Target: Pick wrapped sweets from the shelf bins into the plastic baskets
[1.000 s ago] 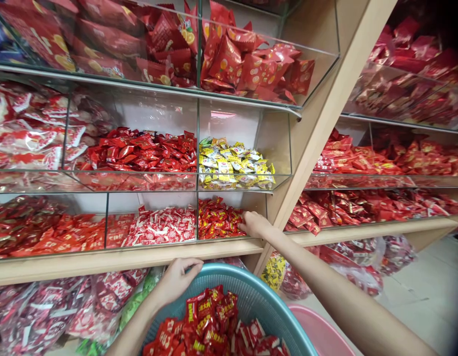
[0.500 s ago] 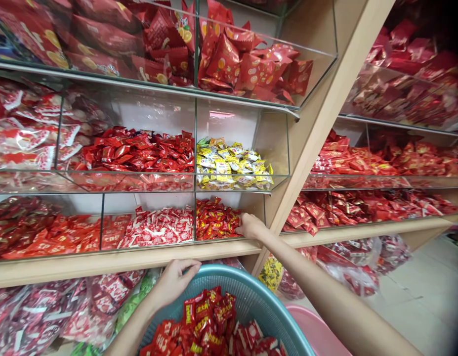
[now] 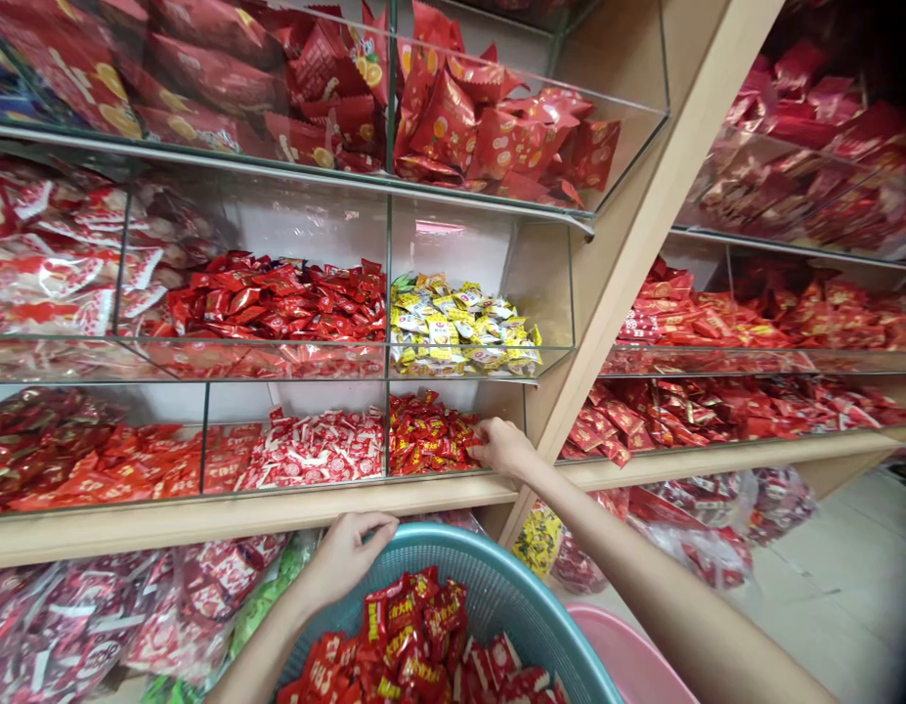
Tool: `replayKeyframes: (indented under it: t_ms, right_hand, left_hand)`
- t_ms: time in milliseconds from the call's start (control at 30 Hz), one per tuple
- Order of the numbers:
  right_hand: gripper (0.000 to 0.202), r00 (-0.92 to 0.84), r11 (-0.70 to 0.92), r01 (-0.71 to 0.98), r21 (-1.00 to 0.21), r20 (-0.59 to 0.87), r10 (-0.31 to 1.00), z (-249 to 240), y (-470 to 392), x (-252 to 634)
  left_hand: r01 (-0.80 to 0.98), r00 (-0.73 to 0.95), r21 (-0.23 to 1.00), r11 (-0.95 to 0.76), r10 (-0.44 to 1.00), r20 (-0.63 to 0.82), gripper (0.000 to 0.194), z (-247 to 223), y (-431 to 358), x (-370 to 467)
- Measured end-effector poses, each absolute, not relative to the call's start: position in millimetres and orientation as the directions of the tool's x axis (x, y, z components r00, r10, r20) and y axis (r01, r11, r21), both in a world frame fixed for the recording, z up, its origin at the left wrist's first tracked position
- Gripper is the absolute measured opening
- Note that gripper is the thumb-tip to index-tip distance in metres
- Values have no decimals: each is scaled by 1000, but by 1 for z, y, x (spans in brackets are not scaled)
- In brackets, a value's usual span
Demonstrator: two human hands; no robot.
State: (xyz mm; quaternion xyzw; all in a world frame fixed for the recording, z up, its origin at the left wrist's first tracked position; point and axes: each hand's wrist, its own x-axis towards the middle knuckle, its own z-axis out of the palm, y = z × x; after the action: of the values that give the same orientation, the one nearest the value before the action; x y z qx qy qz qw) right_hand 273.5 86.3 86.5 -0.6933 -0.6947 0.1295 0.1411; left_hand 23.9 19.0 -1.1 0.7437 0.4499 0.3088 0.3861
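My left hand (image 3: 352, 557) is closed on the rim of a blue-green plastic basket (image 3: 514, 577), its fingers bent over the edge at the back left. Inside lie red wrapped candies (image 3: 415, 636), some with yellow print and others red and white. My right hand (image 3: 505, 448) reaches into the lowest shelf's right-hand compartment. Its fingers are curled in a pinch at the right edge of a pile of small red-and-yellow wrapped candies (image 3: 428, 435); the fingertips are partly hidden among them.
Glass-fronted shelves hold red-and-white candies (image 3: 317, 448), yellow-and-white candies (image 3: 459, 328) and larger red packets (image 3: 445, 122). A slanting wooden divider (image 3: 635, 235) stands right of my hand. Below are bagged candies (image 3: 78, 616) and a pink basin (image 3: 628, 650).
My right hand has shifted very slightly, its fingers working at the edge of the candy pile. My left hand and the basket stay in place.
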Motion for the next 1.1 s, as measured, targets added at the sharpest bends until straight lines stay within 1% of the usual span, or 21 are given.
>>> replayKeyframes:
  t_ms: [67, 100, 133, 167, 200, 233, 267, 300, 400, 533, 667, 767, 833, 933, 1033, 1100]
  right_hand:
    - [19, -34, 60, 900, -433, 67, 997, 91, 76, 276]
    - [21, -67, 95, 854, -511, 74, 995, 93, 69, 277]
    - [23, -108, 128, 769, -627, 70, 992, 95, 61, 276]
    - [28, -155, 143, 637, -758, 57, 986, 95, 53, 275]
    - [33, -201, 132, 471, -872, 39, 979, 95, 44, 273]
    - [38, -244, 95, 304, -948, 19, 970, 94, 35, 271]
    - [42, -281, 47, 178, -983, -5, 960, 92, 27, 268]
    - [45, -307, 2, 116, -993, -34, 951, 90, 19, 265]
    - [48, -354, -96, 64, -993, -113, 928, 79, 2, 257]
    - [48, -403, -158, -4, -988, -142, 904, 64, -7, 253]
    - [48, -424, -173, -14, -985, -151, 893, 58, -10, 252]
    - [47, -416, -155, 35, -987, -156, 896, 52, -11, 253]
    - [44, -410, -125, 112, -986, -160, 898, 45, -12, 253]
    - [38, -383, -79, 293, -953, -192, 903, 29, -13, 251]
    - [26, -358, 53, 461, -886, -131, 924, 15, -17, 246]
    - [17, -360, 115, 518, -847, -94, 928, 10, -20, 243]
  left_hand:
    - [434, 405, 850, -299, 907, 113, 32, 0, 19, 24]
    - [434, 405, 849, -301, 907, 115, 32, 0, 19, 24]
    - [433, 405, 849, -304, 907, 118, 32, 0, 19, 24]
    - [431, 406, 849, -307, 906, 121, 32, 0, 19, 25]
    - [431, 406, 848, -308, 905, 123, 32, 0, 19, 25]
    - [434, 408, 847, -307, 905, 120, 32, 0, 19, 25]
    - [439, 409, 845, -304, 905, 113, 32, 0, 19, 25]
    - [444, 411, 844, -300, 905, 106, 31, -1, 19, 25]
    - [440, 416, 846, -302, 903, 106, 30, -1, 19, 26]
    - [442, 409, 837, -322, 903, 131, 29, -4, 21, 25]
    - [460, 407, 821, -338, 902, 143, 29, -7, 23, 24]
    - [463, 406, 817, -344, 902, 149, 30, -8, 23, 24]
    - [459, 407, 822, -337, 902, 142, 30, -7, 23, 24]
    - [454, 412, 829, -325, 902, 128, 30, -6, 22, 24]
    - [446, 414, 837, -318, 902, 121, 29, -5, 20, 24]
    - [439, 414, 843, -311, 903, 117, 29, -6, 20, 24]
